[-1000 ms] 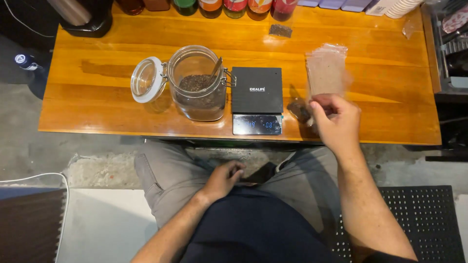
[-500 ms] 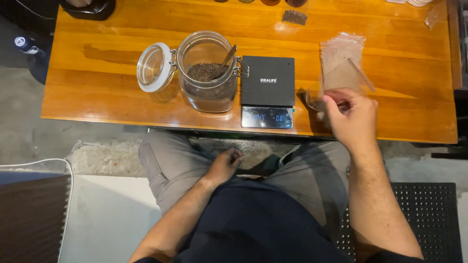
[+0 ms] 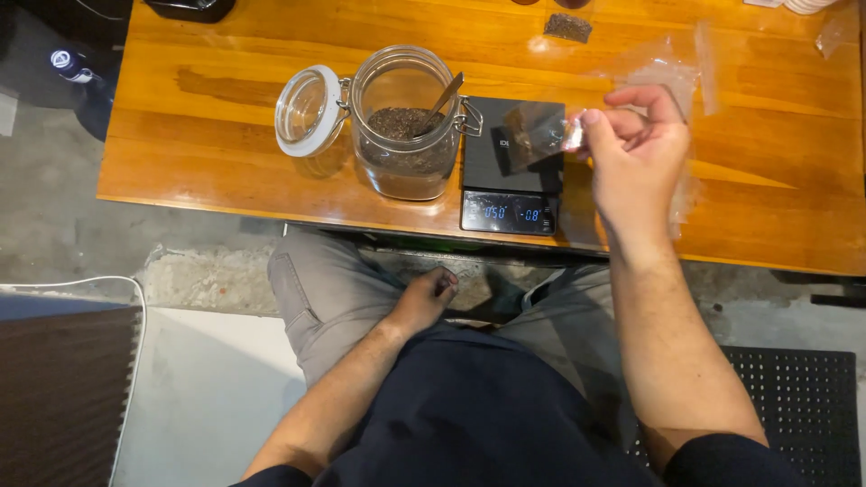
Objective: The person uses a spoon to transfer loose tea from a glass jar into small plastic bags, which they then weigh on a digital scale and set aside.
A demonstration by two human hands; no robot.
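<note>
Right hand [image 3: 636,158] pinched shut on small clear bag [image 3: 534,133] above black scale [image 3: 512,171]; left hand [image 3: 424,298] loosely curled, empty, on lap; open glass jar [image 3: 406,122] beside scale

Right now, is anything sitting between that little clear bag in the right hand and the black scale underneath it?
Nothing visible does. The right hand pinches the small clear bag just above the black scale, whose platform is bare. The glass jar, with a spoon standing in it, is off to the scale's left, beside it, not over the platform.
</note>
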